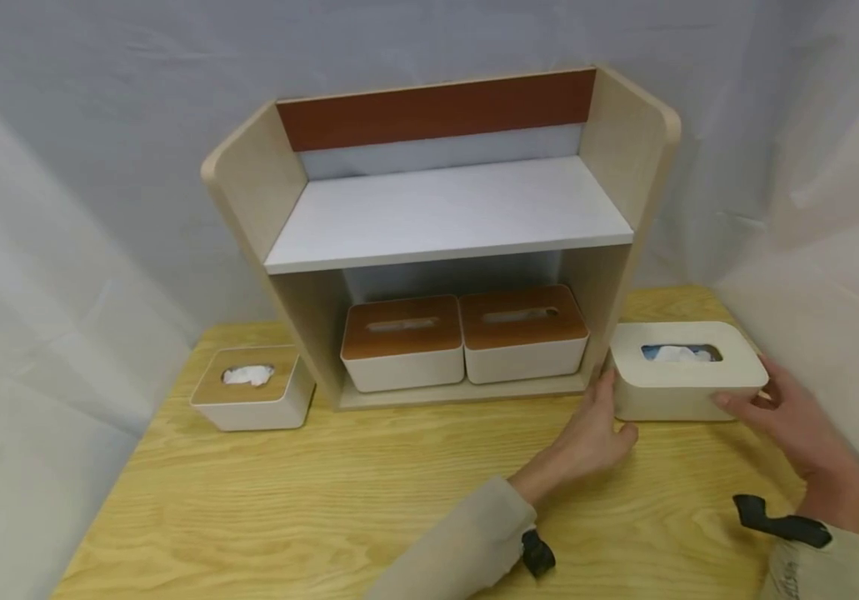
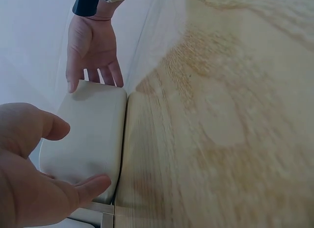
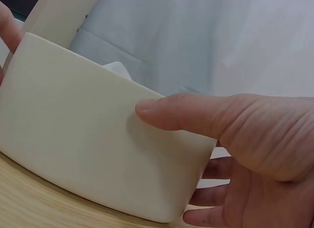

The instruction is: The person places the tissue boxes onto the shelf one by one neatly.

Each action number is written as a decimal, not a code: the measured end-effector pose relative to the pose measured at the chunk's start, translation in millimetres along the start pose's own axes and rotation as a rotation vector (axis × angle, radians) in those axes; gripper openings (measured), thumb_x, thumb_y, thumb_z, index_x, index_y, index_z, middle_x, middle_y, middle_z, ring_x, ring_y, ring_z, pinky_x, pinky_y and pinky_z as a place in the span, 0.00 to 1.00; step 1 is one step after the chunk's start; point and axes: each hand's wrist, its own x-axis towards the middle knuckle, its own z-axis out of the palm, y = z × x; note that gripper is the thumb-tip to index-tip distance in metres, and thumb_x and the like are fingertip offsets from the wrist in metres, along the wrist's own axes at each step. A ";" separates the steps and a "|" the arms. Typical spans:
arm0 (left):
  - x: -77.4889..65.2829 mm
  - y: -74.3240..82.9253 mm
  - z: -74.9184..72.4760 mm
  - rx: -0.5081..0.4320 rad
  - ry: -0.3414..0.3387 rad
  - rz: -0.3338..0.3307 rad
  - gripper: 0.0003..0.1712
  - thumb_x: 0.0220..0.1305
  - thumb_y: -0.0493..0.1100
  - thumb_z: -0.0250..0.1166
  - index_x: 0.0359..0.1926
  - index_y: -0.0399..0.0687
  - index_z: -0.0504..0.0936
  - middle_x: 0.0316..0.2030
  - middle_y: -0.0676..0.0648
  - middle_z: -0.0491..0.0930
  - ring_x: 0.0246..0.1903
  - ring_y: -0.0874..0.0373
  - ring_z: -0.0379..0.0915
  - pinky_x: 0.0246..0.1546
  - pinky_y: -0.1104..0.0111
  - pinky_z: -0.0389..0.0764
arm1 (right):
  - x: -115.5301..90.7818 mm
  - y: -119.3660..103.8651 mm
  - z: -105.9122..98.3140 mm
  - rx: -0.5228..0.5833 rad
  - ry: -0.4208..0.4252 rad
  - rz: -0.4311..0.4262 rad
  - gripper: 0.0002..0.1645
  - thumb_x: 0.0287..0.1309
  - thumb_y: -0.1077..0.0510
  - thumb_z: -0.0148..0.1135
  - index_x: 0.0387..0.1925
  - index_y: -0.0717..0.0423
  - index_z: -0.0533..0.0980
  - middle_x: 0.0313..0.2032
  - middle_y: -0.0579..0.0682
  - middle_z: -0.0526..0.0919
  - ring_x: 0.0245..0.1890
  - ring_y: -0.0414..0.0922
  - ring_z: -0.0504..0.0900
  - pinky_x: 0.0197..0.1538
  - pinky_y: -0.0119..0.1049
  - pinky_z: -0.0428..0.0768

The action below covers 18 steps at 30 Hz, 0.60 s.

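An all-cream tissue box (image 1: 687, 354) stands on the wooden table, just right of the shelf unit, with white tissue showing in its oval slot. At its right front corner, my right hand (image 1: 804, 425) holds it, thumb (image 3: 171, 113) on the front face and fingers (image 3: 211, 193) along the right end. My left hand (image 1: 586, 433) is at the opposite end, fingertips between the box and the shelf's side panel. Its thumb (image 2: 54, 126) stands away from the cream surface. In the left wrist view both hands flank the box.
The shelf unit (image 1: 447, 208) has a white upper board and a brown back strip. Two brown-topped tissue boxes (image 1: 402, 367) (image 1: 526, 360) sit side by side in its lower bay. Another tissue box (image 1: 249, 412) with a light wood lid stands left. Pale sheeting (image 1: 834, 167) hangs behind and beside the table (image 1: 287, 517).
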 end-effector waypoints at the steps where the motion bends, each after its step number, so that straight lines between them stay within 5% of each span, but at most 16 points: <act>1: 0.5 -0.3 0.2 -0.002 0.000 0.002 0.46 0.69 0.42 0.59 0.79 0.51 0.43 0.78 0.42 0.43 0.73 0.52 0.50 0.68 0.65 0.64 | 0.5 0.5 0.3 -0.001 -0.003 -0.006 0.53 0.68 0.50 0.61 0.79 0.37 0.37 0.75 0.62 0.49 0.59 0.43 0.70 0.41 0.20 0.75; 4: 1.8 -0.9 0.8 -0.002 -0.004 0.011 0.49 0.67 0.42 0.60 0.79 0.51 0.40 0.77 0.40 0.46 0.73 0.51 0.51 0.68 0.65 0.64 | 1.7 2.5 0.8 0.000 -0.020 -0.003 0.54 0.67 0.51 0.63 0.79 0.36 0.37 0.72 0.62 0.51 0.52 0.31 0.66 0.42 0.20 0.75; 11: 4.3 -3.5 2.7 -0.017 -0.027 0.019 0.55 0.66 0.42 0.60 0.79 0.50 0.32 0.78 0.39 0.40 0.75 0.52 0.43 0.70 0.67 0.58 | 4.2 2.4 4.5 -0.006 -0.031 0.035 0.58 0.65 0.49 0.64 0.79 0.35 0.34 0.77 0.65 0.42 0.67 0.64 0.55 0.41 0.17 0.69; 18: 6.5 -3.3 7.0 -0.029 -0.040 0.006 0.57 0.64 0.43 0.62 0.79 0.49 0.31 0.77 0.39 0.41 0.75 0.51 0.43 0.70 0.68 0.59 | 5.0 9.7 4.0 -0.044 -0.004 0.025 0.57 0.64 0.48 0.66 0.79 0.34 0.38 0.75 0.63 0.49 0.63 0.43 0.62 0.41 0.16 0.68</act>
